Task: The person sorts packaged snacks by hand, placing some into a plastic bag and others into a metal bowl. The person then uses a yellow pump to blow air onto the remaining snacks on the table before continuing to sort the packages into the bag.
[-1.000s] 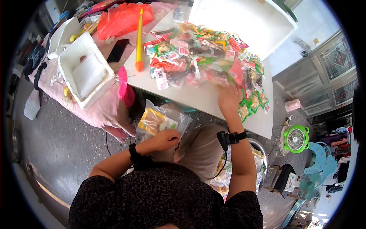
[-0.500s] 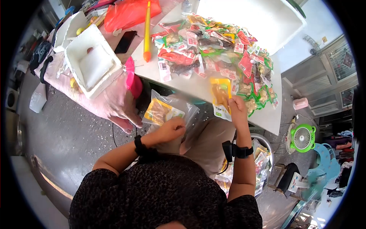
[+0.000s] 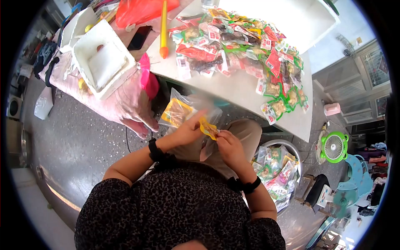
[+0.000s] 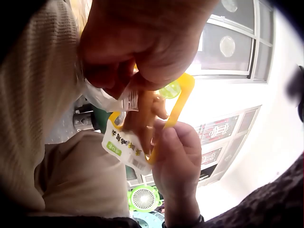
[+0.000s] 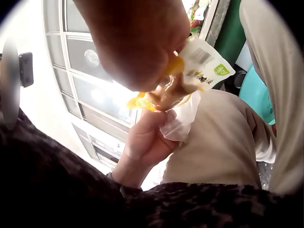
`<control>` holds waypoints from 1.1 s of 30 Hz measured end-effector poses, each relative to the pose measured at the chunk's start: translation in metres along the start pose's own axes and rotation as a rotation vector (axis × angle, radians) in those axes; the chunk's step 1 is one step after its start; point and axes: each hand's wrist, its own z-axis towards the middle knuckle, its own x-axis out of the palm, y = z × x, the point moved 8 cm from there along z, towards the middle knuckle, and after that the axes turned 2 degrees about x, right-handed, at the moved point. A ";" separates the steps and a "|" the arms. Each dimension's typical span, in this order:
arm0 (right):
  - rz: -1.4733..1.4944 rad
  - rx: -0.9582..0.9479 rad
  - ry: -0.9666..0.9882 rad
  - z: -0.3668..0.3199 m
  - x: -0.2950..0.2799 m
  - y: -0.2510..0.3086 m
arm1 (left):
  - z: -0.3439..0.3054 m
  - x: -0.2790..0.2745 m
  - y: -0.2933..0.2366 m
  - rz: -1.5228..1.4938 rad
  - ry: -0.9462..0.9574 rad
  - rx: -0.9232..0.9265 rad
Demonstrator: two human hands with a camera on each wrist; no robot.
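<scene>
My right hand (image 3: 230,148) pinches one edge of a yellow-bordered food packet (image 3: 209,128) over my lap. Through its clear window the left wrist view shows brown pieces like chicken feet (image 4: 142,118). Right up against the packet, my left hand (image 3: 188,131) is partly blurred in the head view. Its curled fingers hold a piece of clear plastic (image 5: 181,121) in the right wrist view. A clear plastic bag (image 3: 210,109) lies by the left hand at my knees, with another yellow-bordered packet (image 3: 177,112) inside it.
Many sealed food packets (image 3: 246,50) are heaped on the white table (image 3: 233,92) ahead. More packets fill a metal basin (image 3: 296,160) by my right side. To the left stand white foam boxes (image 3: 100,62), near a phone (image 3: 140,37) and a yellow-orange stick (image 3: 163,33).
My right hand first reached into the heap, then lifted out the yellow-bordered packet and brought it down to my lap. The left hand has moved up and right to meet it.
</scene>
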 end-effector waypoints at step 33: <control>1.571 0.780 -0.412 -0.047 0.014 -0.096 | -0.020 0.037 -0.103 0.934 0.020 0.551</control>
